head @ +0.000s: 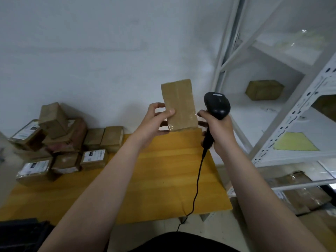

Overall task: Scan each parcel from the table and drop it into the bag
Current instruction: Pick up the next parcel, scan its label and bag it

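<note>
My left hand (156,119) holds a small brown cardboard parcel (180,104) upright above the far edge of the yellow table (163,179); its plain taped side faces me. Close to the right of it, my right hand (218,131) grips a black barcode scanner (217,104) by its handle, head up. The scanner's black cable (197,184) hangs down over the table's front edge. A pile of several taped parcels (60,140), some with white labels, lies on the table's left end. No bag is in view.
A white metal shelf rack (283,113) stands at the right, with a brown box (264,90) and a yellow sheet (295,142) on its shelves. More brown packages (301,191) lie low beneath it. A dark object (21,233) sits at the lower left.
</note>
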